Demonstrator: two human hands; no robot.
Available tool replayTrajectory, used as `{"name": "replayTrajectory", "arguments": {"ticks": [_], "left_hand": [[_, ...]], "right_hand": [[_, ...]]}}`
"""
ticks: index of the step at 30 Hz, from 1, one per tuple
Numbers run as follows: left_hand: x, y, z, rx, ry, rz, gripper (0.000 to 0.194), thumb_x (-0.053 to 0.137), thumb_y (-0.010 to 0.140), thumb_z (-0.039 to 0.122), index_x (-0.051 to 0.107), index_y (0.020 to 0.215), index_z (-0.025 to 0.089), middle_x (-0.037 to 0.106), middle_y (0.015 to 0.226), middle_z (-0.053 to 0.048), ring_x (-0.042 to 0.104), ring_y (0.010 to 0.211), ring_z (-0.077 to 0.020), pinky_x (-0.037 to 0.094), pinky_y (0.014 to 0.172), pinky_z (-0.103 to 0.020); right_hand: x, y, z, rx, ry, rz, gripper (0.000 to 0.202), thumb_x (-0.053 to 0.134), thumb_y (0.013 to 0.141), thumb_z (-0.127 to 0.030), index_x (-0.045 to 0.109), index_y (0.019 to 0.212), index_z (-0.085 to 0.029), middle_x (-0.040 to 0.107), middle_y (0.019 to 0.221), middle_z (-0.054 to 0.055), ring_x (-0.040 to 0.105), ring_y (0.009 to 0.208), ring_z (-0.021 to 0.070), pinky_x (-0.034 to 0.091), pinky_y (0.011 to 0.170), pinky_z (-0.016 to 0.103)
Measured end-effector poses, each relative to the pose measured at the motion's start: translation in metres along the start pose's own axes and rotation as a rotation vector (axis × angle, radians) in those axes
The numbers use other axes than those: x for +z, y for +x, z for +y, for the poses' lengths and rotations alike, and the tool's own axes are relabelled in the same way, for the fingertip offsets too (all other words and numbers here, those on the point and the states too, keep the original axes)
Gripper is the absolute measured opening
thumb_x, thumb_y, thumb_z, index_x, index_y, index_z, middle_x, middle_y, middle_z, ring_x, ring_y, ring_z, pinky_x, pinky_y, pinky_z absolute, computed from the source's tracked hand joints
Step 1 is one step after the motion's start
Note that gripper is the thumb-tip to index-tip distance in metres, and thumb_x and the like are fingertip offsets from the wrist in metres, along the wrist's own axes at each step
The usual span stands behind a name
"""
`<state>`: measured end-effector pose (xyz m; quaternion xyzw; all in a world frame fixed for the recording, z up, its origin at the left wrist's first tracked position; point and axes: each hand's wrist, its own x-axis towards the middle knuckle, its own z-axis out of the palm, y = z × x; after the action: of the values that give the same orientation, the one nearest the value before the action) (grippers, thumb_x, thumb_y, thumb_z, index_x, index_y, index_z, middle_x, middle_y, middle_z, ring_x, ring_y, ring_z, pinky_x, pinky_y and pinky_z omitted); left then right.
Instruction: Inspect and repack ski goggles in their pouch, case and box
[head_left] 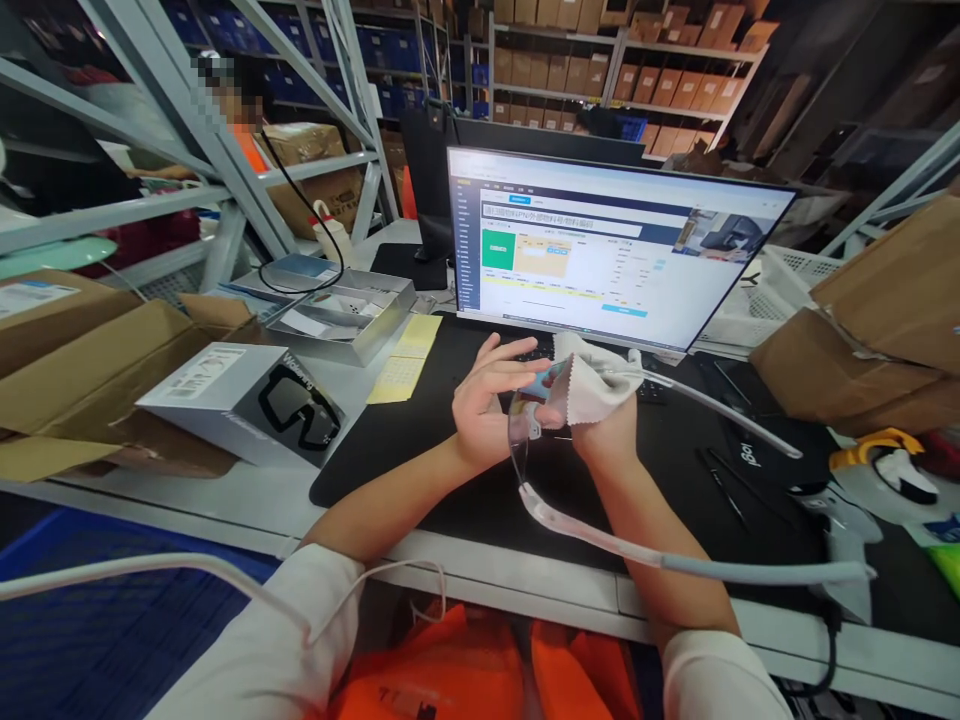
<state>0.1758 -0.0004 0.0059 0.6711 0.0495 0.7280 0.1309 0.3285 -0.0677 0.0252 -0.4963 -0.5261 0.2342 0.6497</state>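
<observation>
Clear glasses [519, 448] are hanging in the air between the two hands, above a black mat [420, 455] on the counter [277, 500]. Both earpieces are pointing off to the right, the nearer one passing in front of the right forearm.

A pale cloth [600, 388] with a zigzag edge is bunching around the far side of the glasses. The right hand [609, 435] is gripping this cloth; its fingers are mostly hiding beneath the folds. The left hand [484, 405] is standing beside the near lens, fingers outstretched and loosely parted, grasping nothing that shows. Whether its palm is touching the lens, cannot tell.

Behind the hands a monitor [577, 290] is glowing with a web page. Left of the mat, a white box [225, 405] printed with dark glasses is leaning by an opened cardboard box [112, 400]. Yellow paper [405, 362] is lying on the mat's edge, just beside a grey tray [367, 335] carrying small white items. Pens [724, 490] are resting to the right.

Lower left, a blue crate [150, 600] is sitting below the counter. Beyond, shelves [559, 95] are bearing rows of cartons, and another person [249, 150] in orange is showing behind a metal frame [172, 100].
</observation>
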Motion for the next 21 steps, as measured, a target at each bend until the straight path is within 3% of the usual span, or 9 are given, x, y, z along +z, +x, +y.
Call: {"name": "replayTrajectory", "arguments": {"ticks": [3, 7, 10, 13, 17, 21], "left_hand": [[-0.003, 0.001, 0.000, 0.013, 0.008, -0.010, 0.054, 0.101, 0.078, 0.065, 0.075, 0.110, 0.029, 0.090, 0.110, -0.002, 0.086, 0.120, -0.0313, 0.055, 0.126, -0.062], [-0.004, 0.006, 0.001, 0.043, 0.003, 0.028, 0.052, 0.100, 0.081, 0.063, 0.076, 0.113, 0.030, 0.090, 0.108, -0.002, 0.085, 0.121, -0.0304, 0.054, 0.128, -0.062], [-0.003, 0.008, 0.001, -0.029, -0.013, 0.059, 0.053, 0.099, 0.082, 0.064, 0.076, 0.114, 0.029, 0.090, 0.109, -0.004, 0.085, 0.122, -0.0314, 0.054, 0.127, -0.061], [-0.001, 0.006, -0.001, -0.104, -0.033, 0.069, 0.053, 0.098, 0.083, 0.065, 0.076, 0.113, 0.028, 0.089, 0.108, -0.005, 0.085, 0.121, -0.0319, 0.055, 0.125, -0.062], [0.004, -0.001, -0.001, -0.099, -0.011, 0.070, 0.055, 0.100, 0.080, 0.067, 0.075, 0.108, 0.028, 0.089, 0.107, -0.005, 0.086, 0.118, -0.0319, 0.056, 0.123, -0.063], [0.007, -0.006, -0.002, -0.064, 0.006, 0.040, 0.056, 0.101, 0.076, 0.068, 0.075, 0.103, 0.028, 0.089, 0.101, -0.003, 0.086, 0.113, -0.0315, 0.056, 0.122, -0.065]], "right_hand": [[-0.001, 0.003, -0.003, 0.004, 0.069, -0.050, 0.035, 0.075, 0.093, -0.062, 0.074, 0.097, -0.028, 0.080, 0.094, 0.007, 0.080, 0.098, 0.0316, 0.067, 0.098, 0.054], [-0.011, 0.008, -0.013, -0.054, -0.056, -0.094, 0.027, 0.078, 0.088, -0.054, 0.073, 0.084, -0.028, 0.077, 0.085, 0.005, 0.075, 0.085, 0.0277, 0.067, 0.093, 0.051], [-0.013, 0.005, -0.014, -0.054, -0.131, -0.106, 0.028, 0.079, 0.087, -0.052, 0.069, 0.079, -0.026, 0.072, 0.076, 0.004, 0.070, 0.078, 0.0276, 0.066, 0.091, 0.053], [-0.007, 0.001, -0.010, -0.025, -0.109, -0.037, 0.025, 0.080, 0.084, -0.048, 0.069, 0.084, -0.025, 0.077, 0.085, 0.007, 0.073, 0.085, 0.0308, 0.067, 0.088, 0.052], [0.000, -0.002, -0.003, -0.034, 0.011, 0.046, 0.026, 0.078, 0.087, -0.050, 0.073, 0.095, -0.026, 0.083, 0.102, 0.010, 0.079, 0.107, 0.0342, 0.068, 0.100, 0.052], [-0.004, 0.000, 0.000, -0.085, -0.147, 0.074, 0.026, 0.075, 0.091, -0.050, 0.072, 0.089, -0.025, 0.080, 0.095, 0.011, 0.078, 0.095, 0.0322, 0.068, 0.093, 0.052]]}}
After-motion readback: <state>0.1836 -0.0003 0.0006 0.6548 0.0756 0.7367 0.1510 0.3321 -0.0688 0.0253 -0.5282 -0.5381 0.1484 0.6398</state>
